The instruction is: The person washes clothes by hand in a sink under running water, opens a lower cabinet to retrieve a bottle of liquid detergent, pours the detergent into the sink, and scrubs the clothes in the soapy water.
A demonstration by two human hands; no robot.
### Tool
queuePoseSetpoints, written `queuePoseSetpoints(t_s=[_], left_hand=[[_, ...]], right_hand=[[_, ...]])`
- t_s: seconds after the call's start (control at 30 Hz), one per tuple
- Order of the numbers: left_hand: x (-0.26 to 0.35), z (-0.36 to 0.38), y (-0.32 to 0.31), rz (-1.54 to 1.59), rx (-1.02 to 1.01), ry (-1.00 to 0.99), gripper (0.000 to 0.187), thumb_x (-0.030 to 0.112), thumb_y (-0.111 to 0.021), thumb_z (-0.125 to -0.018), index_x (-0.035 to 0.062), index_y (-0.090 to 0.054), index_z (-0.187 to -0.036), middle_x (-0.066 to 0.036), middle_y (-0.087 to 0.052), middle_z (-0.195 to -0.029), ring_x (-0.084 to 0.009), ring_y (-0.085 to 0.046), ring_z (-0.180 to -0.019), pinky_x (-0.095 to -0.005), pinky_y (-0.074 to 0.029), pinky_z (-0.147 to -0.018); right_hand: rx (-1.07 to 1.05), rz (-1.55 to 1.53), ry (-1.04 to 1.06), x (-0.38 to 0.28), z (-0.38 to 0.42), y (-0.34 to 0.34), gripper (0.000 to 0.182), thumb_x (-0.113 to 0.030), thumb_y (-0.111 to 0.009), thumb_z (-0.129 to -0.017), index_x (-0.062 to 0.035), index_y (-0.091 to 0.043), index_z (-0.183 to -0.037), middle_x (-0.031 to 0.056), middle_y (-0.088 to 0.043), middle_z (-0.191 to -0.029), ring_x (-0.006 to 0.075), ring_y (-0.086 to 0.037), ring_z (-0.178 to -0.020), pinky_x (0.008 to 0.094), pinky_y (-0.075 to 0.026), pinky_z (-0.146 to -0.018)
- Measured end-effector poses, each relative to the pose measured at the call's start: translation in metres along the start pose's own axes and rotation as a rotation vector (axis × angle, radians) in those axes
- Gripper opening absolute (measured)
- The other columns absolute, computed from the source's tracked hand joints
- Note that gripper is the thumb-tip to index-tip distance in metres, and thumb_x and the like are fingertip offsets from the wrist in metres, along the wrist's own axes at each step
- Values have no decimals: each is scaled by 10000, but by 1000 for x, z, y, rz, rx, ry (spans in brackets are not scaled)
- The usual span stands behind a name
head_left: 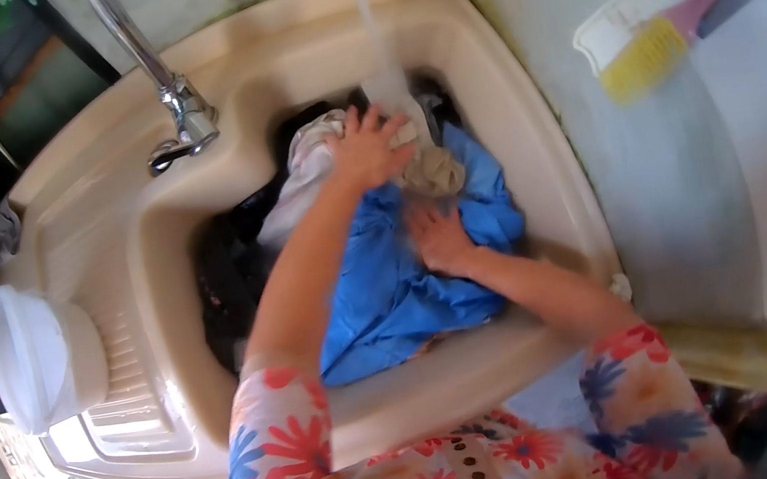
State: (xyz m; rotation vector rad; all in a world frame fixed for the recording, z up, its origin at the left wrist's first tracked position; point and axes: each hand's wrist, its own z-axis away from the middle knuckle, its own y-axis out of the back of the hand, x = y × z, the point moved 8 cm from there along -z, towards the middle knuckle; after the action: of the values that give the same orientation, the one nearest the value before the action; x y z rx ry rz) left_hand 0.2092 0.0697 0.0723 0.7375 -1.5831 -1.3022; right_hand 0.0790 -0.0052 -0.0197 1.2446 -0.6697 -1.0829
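Blue cloth (392, 289) fills sink (525, 114) under both hands (440, 240)

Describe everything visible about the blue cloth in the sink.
The blue cloth is a bright blue garment or sheet, looking like soft woven fabric, crumpled into folds and lying in the cream sink. It spreads from the middle of the basin to the near rim. The right hand presses flat on it; the left hand rests just above, on a beige cloth under the running water. Dark laundry lies beside it.
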Motion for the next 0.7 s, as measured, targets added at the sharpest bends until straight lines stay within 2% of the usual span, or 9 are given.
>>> queuePoseSetpoints(t_s=[0.03, 0.07, 0.2, 0.23, 0.33, 0.43, 0.53, 0.6, 0.7], left_hand=[[4, -11, -22, -24, -133, 49, 586, 491, -496, -777, 257, -393, -1303, -99, -326, -1378, -333, -275, -1268, -620, -234, -947], [6, -20, -44, -53, -266, 96, 597, 514, -469, -786, 256, -376, -1317, -82, -310, -1390, -323, -285, -1265, -621, -232, -947], [2, -54, -111, 37, -510, 150, 457, 390, -448, -791, 116, -584, -1130, -116, -532, -1200, -296, -462, -1149, -499, -407, -878], [9, -54, -104, -5, -401, 144, 392, 317, -447, -774, 52, -654, -976, -128, -610, -1064, -276, -562, -1027, -402, -455, -840], [37, -36, -112, -93, -371, -118, 367, 296, -489, -752, 42, -654, -961, -140, -621, -1027, -281, -589, -976, -378, -450, -852], [37, -16, -95, -41, -540, 69, 339, 293, -555, -714, 96, -654, -970, -128, -609, -1053, -274, -574, -989, -389, -449, -854], [23, -21, -76, 140, -469, 73, 332, 331, -586, -708, 148, -646, -978, -110, -594, -1075, -287, -558, -998, -394, -452, -844], [11, -20, -38, 192, -228, 46, 308, 367, -566, -737, 170, -641, -961, -97, -577, -1096, -271, -524, -1046, -435, -410, -878], [-14, 21, -10, 10, -82, -106, 377, 402, -527, -794, 195, -574, -1107, -115, -487, -1216, -272, -427, -1158, -492, -315, -932]], right_hand=[[-92, -61, 3, -2, 3, 10, 507, -250, -477, -799, -51, -403, -1259, 172, -353, -1319, 354, -292, -1233, 593, -214, -948], [5, -133, 30, 1, -2, 13, 501, -236, -482, -786, -38, -414, -1242, 179, -368, -1303, 356, -310, -1218, 569, -232, -950], [199, -270, 138, 2, 3, 7, 467, -198, -490, -759, 12, -444, -1174, 210, -427, -1230, 351, -372, -1170, 461, -302, -948], [212, -248, 173, 2, 2, 9, 456, -192, -490, -757, 24, -448, -1156, 219, -440, -1209, 346, -384, -1161, 431, -317, -945], [-118, -435, 50, 6, -1, 5, 379, -182, -467, -796, 1, -469, -1128, 233, -454, -1175, 327, -423, -1131, 403, -350, -916], [292, -486, 307, 3, 14, 15, 308, -173, -434, -830, -38, -487, -1102, 228, -524, -1072, 342, -521, -999, 426, -414, -819], [282, -281, 187, 12, -1, -2, 272, -160, -408, -845, -70, -512, -1079, 211, -558, -1022, 346, -559, -919, 427, -437, -790], [46, -334, 108, 20, -7, -17, 268, -160, -412, -836, -65, -524, -1059, 201, -570, -1004, 344, -566, -907, 425, -442, -791], [-241, -291, -33, 20, -3, -3, 263, -164, -416, -824, -56, -541, -1029, 194, -575, -1000, 338, -562, -918, 425, -443, -798]])
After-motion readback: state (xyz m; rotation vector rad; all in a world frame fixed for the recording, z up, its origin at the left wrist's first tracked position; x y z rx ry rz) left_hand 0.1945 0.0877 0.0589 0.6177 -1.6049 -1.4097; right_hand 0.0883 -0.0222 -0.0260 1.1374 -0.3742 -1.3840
